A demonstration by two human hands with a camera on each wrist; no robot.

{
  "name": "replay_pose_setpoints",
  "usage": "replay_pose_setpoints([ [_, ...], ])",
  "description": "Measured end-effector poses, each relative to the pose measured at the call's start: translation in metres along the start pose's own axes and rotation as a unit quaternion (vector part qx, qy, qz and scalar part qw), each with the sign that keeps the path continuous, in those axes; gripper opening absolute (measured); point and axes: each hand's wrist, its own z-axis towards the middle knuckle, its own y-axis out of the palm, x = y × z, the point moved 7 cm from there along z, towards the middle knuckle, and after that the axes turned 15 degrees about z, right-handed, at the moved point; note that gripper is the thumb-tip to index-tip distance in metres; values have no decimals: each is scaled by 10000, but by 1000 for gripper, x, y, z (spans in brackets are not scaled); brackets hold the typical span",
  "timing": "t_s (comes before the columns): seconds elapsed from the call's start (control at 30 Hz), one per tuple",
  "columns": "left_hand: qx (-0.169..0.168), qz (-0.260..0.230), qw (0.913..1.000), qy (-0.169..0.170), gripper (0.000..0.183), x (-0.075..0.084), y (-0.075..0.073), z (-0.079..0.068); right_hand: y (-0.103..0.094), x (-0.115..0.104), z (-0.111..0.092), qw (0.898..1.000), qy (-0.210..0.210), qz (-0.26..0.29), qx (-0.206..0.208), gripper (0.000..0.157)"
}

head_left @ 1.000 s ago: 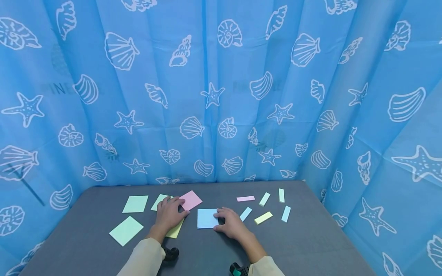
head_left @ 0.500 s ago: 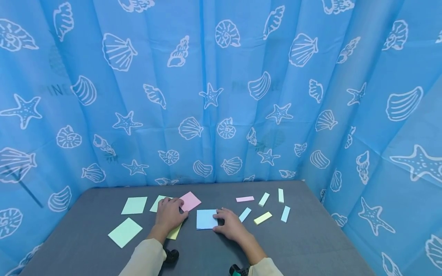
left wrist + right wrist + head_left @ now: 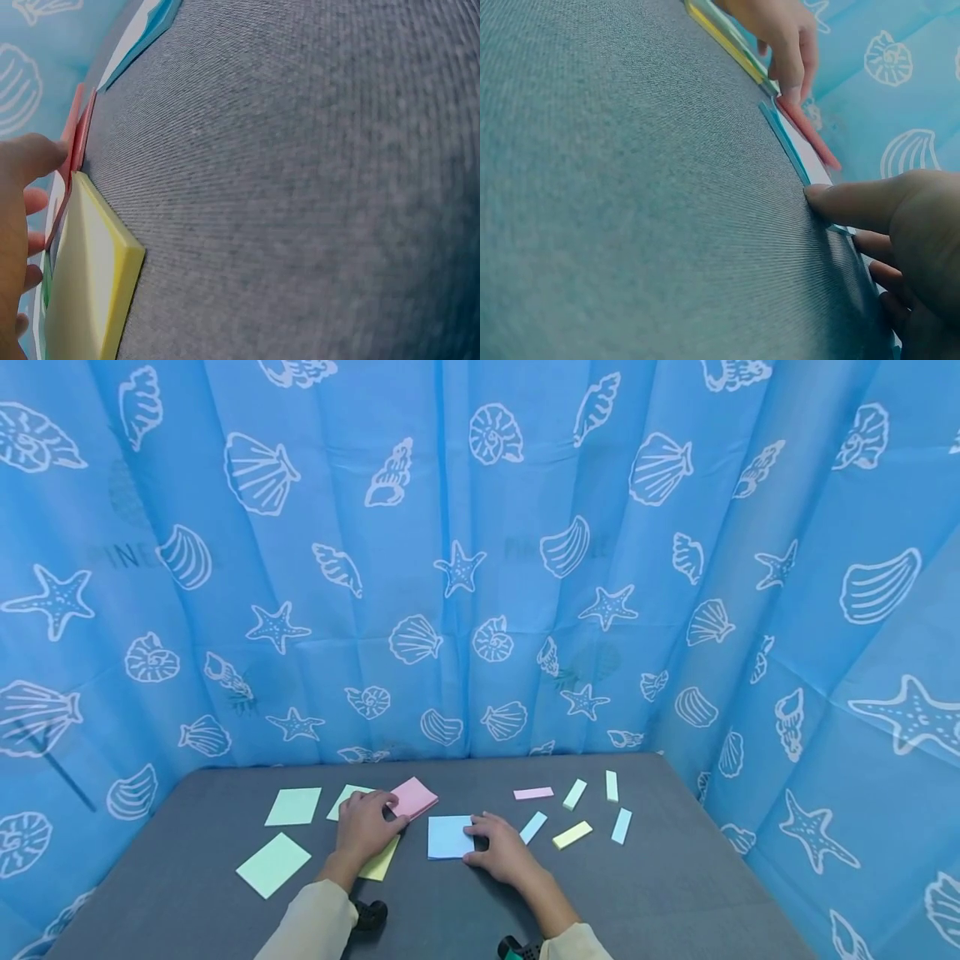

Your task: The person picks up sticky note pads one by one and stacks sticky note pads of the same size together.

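Both hands grasp, in the head view's lower centre: the left hand (image 3: 363,828) pinches the pink sticky-note pad (image 3: 415,797), the right hand (image 3: 501,849) the blue sticky-note pad (image 3: 448,837). Left-wrist view, far left: the pink layers gape; a loosened pinch might drop some. Right-wrist view, upper right: the pads sit close; sideways drift might snag them.

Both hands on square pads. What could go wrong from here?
The left hand pinches a pink square paper pad showing two layers; these might slip apart.
That hand overlaps the yellow square paper pad in the head view and may nudge it.
The light-blue square paper pad at the right hand lies near the pink one; they could bump.
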Motion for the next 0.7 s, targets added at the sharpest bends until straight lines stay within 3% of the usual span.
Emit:
replay_pose_setpoints([
  [0.3, -82, -125, 9999, -29, 41, -1, -2, -1, 0, 0, -1, 10000, -59, 1, 34, 43],
  [0.7, -119, 200, 9997, 43, 56, -1, -3, -5, 1, 1, 0, 9999, -146, 57, 13, 43],
])
